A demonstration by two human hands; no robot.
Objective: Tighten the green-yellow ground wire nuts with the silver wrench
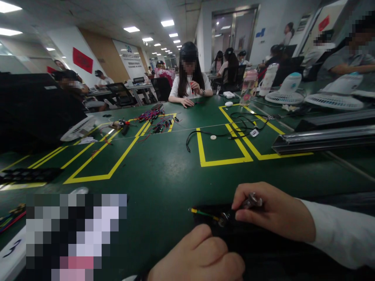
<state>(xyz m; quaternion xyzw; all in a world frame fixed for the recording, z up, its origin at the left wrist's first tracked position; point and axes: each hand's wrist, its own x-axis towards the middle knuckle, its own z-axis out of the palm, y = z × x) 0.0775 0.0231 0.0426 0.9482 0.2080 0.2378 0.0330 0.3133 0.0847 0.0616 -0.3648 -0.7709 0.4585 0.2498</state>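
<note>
Busy workshop, green table [164, 175] marked in yellow tape. Right hand [272, 214] pinching a small metal tool [251, 201] against a yellow-green wire [203, 214] on a black tray [213, 228]; left hand [199, 257] clenched alongside, seemingly empty. Work apparently mid-way. Beyond: loose black cable [234, 128], wire bundles [152, 115], desk fans [285, 91], seated co-worker [190, 78].

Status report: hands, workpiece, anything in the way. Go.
Right hand gripping metal tool on green-yellow wire. Left hand fisted beside it, holding nothing visible. Green table ahead, black cable well away.
</note>
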